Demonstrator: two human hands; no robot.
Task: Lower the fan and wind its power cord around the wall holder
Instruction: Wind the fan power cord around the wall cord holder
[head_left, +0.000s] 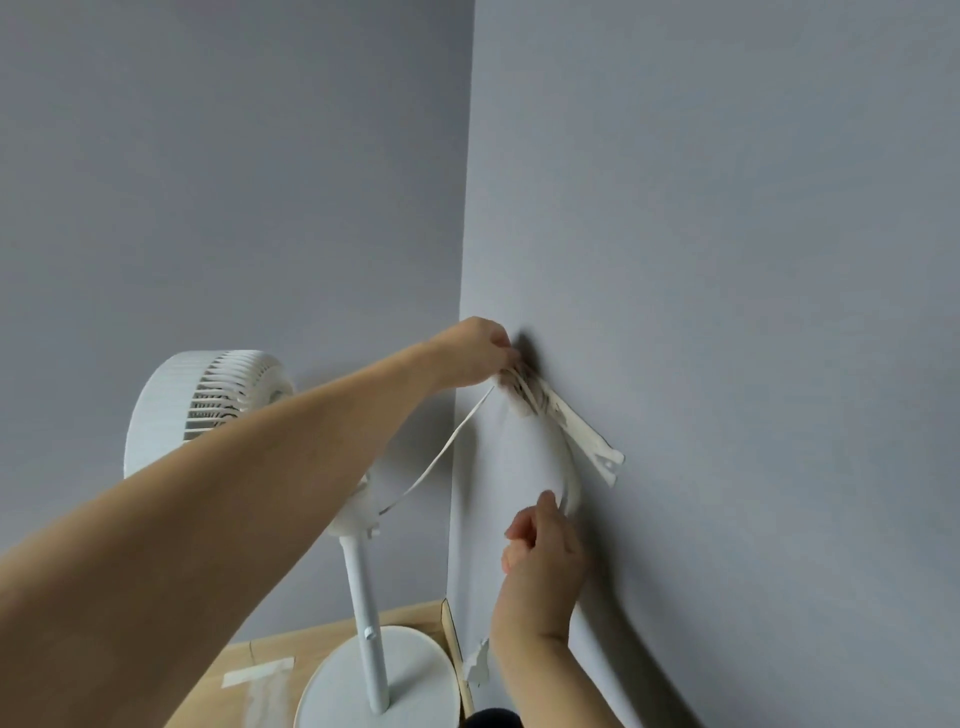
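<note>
A white pedestal fan (171, 410) stands in the room's corner on a round base (415, 670). Its flat white power cord (441, 452) runs from the fan's neck up to a long white wall holder (587, 436) fixed aslant on the right wall. Several loops of cord lie around the holder's upper end. My left hand (475, 358) pinches the cord at that upper end. My right hand (540, 556) holds the hanging loops near the holder's lower end with thumb and fingers.
Grey walls (727, 260) meet in a corner right behind the fan. A wooden floor (280, 654) with pale tape patches lies below. Wall covering is torn near the skirting (478, 665) beside the base.
</note>
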